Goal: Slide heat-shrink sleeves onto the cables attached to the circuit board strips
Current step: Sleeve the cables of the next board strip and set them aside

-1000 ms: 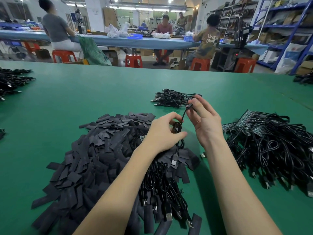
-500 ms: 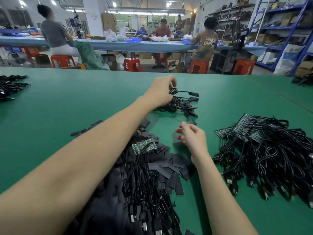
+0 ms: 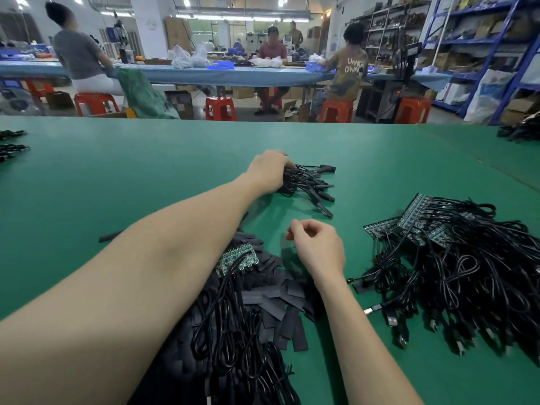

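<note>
My left hand [image 3: 267,173] reaches far forward and lies on a small pile of sleeved cables [image 3: 309,187], its fingers curled round a black cable there. My right hand [image 3: 318,247] hovers nearer to me, loosely curled and holding nothing. Below my left forearm lies a heap of flat black heat-shrink sleeves [image 3: 280,299]. On that heap rests a green circuit board strip [image 3: 238,258] with its black cables [image 3: 233,340] trailing toward me; my arm hides part of it.
A large tangle of black cables [image 3: 473,282] on green board strips [image 3: 409,220] lies at the right on the green table [image 3: 146,171]. More cable bundles sit at the far left [image 3: 11,147] and far right [image 3: 520,130] edges. Several people work at a bench behind.
My left hand carried the sleeved cable away from my right hand to the far pile and has come down onto it. My right hand dropped toward the table and curled loosely.
</note>
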Demonstrator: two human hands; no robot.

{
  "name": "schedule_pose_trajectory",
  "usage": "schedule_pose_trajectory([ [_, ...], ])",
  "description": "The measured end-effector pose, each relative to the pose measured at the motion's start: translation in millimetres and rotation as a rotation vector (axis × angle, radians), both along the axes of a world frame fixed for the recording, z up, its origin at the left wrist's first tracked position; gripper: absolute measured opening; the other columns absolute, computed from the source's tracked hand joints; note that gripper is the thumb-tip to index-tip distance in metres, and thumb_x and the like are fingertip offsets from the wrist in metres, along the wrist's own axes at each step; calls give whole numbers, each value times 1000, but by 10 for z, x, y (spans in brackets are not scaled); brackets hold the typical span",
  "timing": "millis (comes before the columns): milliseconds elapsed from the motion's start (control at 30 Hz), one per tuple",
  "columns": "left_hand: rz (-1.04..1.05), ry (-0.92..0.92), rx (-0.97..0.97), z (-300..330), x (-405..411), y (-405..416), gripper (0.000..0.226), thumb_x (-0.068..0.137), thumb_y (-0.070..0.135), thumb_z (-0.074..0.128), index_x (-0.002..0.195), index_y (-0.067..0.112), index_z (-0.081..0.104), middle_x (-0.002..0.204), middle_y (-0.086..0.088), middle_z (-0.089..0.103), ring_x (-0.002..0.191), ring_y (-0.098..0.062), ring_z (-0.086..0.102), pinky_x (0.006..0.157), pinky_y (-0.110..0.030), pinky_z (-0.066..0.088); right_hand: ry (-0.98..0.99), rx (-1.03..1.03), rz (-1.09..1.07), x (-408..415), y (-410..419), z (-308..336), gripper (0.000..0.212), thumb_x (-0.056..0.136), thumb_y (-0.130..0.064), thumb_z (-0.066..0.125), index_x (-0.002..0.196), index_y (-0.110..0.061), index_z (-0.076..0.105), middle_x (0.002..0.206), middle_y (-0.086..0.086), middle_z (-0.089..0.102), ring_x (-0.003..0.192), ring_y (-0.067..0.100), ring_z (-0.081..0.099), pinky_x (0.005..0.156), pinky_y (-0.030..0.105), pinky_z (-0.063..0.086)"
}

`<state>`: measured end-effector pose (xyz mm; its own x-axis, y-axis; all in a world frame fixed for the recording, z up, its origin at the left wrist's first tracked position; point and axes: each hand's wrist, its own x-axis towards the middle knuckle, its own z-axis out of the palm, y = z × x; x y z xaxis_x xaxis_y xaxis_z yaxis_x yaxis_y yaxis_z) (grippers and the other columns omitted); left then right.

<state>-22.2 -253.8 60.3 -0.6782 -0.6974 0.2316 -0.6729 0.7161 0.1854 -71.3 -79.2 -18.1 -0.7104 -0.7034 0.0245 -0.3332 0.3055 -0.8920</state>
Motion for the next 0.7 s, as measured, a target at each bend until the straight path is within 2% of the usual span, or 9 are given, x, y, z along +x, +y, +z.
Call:
schedule_pose_trajectory([
  [100, -8, 81, -13, 38, 168, 118, 46, 95, 3, 54, 134, 23, 64, 152, -7, 48, 138, -27, 45, 115, -41, 36, 5, 6, 11, 23, 25, 19, 30, 86, -52, 55, 73, -33, 74, 72, -20, 71, 73, 6, 64, 59, 25, 39],
  [167, -23, 124, 55, 75, 327, 255, 34, 96, 12, 60, 128, 22, 67, 140, -6, 56, 128, -25, 52, 110, -40, 40, -1, -2, 16, 33, 41, 40, 29, 85, -49, 55, 70, -33, 74, 69, -20, 70, 70, 7, 63, 57, 25, 38],
  [233, -37, 160, 132, 103, 528, 465, 24, 95, 20, 65, 119, 22, 70, 127, -2, 64, 119, -21, 57, 106, -34, 44, -3, 0, 17, 43, 48, 70, 28, 84, -48, 56, 69, -32, 74, 68, -18, 70, 70, 9, 63, 58, 26, 39],
  [300, -37, 227, 196, 93, 761, 721, 16, 95, 23, 65, 108, 25, 73, 110, 5, 70, 108, -15, 62, 97, -24, 44, -5, 6, 21, 55, 59, 92, 28, 84, -47, 57, 69, -31, 74, 70, -16, 71, 74, 11, 65, 62, 27, 43],
  [400, -2, 297, 278, 15, 1095, 1069, 14, 97, 25, 61, 99, 30, 74, 91, 19, 67, 92, -7, 65, 88, -20, 45, 21, 13, 60, 69, 95, 99, 25, 85, -46, 59, 74, -30, 75, 76, -14, 73, 80, 12, 66, 73, 30, 51],
  [500, 50, 385, 299, -87, 1271, 1211, 18, 97, 21, 59, 92, 31, 73, 88, 18, 69, 83, 6, 63, 77, -17, 43, 69, 3, 162, 123, 110, 137, 18, 84, -45, 64, 84, -31, 74, 82, -14, 74, 83, 5, 67, 75, 26, 50],
  [600, 94, 518, 303, -100, 1335, 1199, 15, 95, 22, 63, 89, 30, 73, 89, 13, 74, 82, 3, 66, 70, -6, 41, 72, 3, 361, 198, 122, 227, 17, 85, -44, 71, 83, -29, 78, 79, -17, 75, 72, -6, 63, 68, 20, 46],
  [633, 99, 565, 318, -99, 1349, 1180, 13, 95, 23, 64, 87, 31, 72, 89, 13, 74, 82, 1, 67, 70, -5, 41, 57, 21, 438, 224, 127, 254, 17, 85, -44, 73, 83, -29, 79, 79, -16, 76, 69, -6, 61, 68, 20, 46],
  [700, 83, 626, 380, -115, 1367, 1142, 11, 94, 27, 66, 86, 32, 72, 90, 13, 75, 87, -4, 70, 78, -13, 48, 15, 52, 556, 262, 143, 303, 14, 85, -40, 77, 84, -26, 81, 82, -10, 77, 69, -3, 63, 72, 20, 50],
])
